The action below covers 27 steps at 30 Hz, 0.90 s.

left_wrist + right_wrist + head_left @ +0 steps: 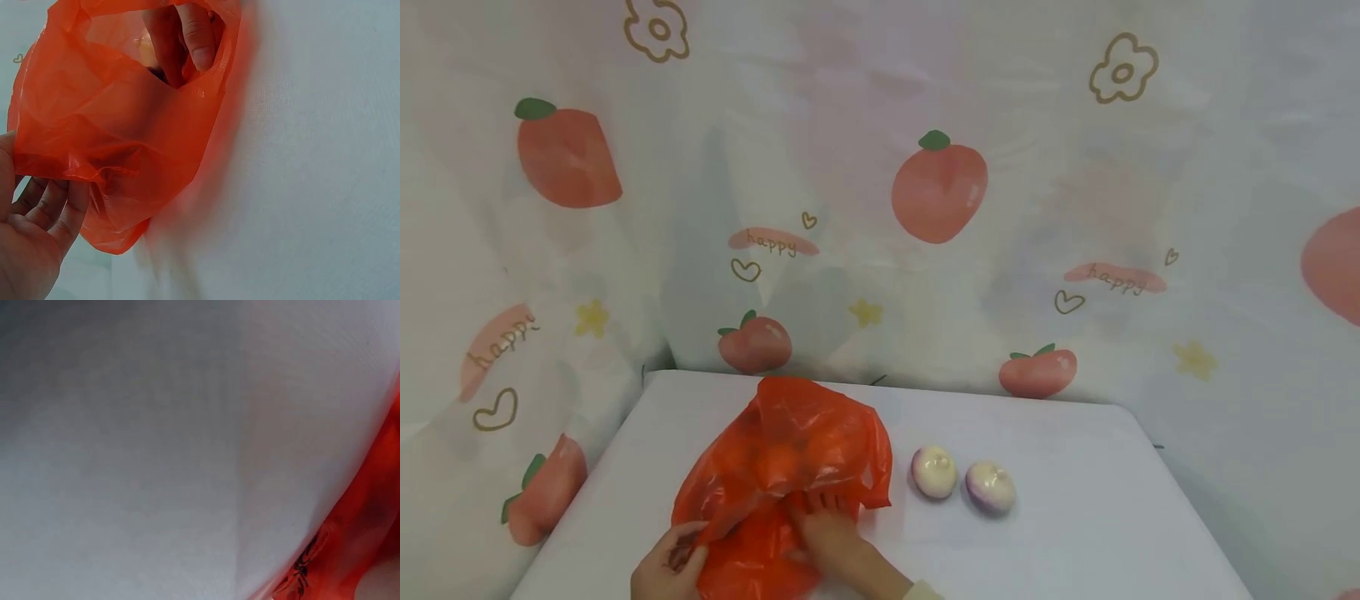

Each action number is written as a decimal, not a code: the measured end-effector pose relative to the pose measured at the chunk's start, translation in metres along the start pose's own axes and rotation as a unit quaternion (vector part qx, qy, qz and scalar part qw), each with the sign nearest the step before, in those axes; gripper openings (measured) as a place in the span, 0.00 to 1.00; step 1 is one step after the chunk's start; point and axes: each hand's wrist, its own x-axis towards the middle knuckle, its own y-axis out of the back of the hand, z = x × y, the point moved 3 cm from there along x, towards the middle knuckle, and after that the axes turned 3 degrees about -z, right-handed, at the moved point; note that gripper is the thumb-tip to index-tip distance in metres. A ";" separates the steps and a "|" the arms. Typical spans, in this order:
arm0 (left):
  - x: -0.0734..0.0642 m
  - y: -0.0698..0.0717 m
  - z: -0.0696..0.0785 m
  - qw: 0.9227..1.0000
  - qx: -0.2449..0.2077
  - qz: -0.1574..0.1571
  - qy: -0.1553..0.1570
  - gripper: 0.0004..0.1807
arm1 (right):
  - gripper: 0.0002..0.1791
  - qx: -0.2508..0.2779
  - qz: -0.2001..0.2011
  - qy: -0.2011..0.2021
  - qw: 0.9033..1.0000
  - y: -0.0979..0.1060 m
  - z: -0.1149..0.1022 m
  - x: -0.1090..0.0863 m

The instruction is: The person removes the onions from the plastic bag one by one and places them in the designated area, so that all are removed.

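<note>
Red plastic bag, rim in left hand, right hand in its mouth.
Left hand: thumb and fingers pinched together on the bag's rim, probably to keep the mouth lifted and give the other hand room. Right hand: fingers partly spread, pushed under the upper layer of plastic; hold on anything inside, cannot tell, fingertips being hidden. Beside its fingers, in the left wrist view, a pale yellowish thing, too covered to name. Just beyond the right hand, round orange lumps under the plastic, perhaps weighing the bag flat. To the right of that hand, outside the bag: two onions, side by side, apart, likely set there for clearance. Under all, white table; farther out, printed cloth.
</note>
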 end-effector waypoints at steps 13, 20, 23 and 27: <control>0.004 0.001 -0.003 1.000 -0.004 0.002 -0.012 0.12 | 0.51 0.050 -0.011 0.002 0.999 0.003 0.004 0.003; 0.002 -0.002 -0.006 1.000 -0.017 -0.015 0.003 0.13 | 0.28 0.216 0.018 0.002 0.976 0.012 0.007 0.004; 0.001 -0.003 -0.006 0.999 -0.024 -0.021 0.007 0.13 | 0.22 0.271 0.029 0.020 0.962 0.019 0.007 0.004; 0.000 -0.003 -0.006 0.999 -0.022 -0.021 0.007 0.13 | 0.23 0.301 0.059 0.063 0.950 0.027 0.006 0.006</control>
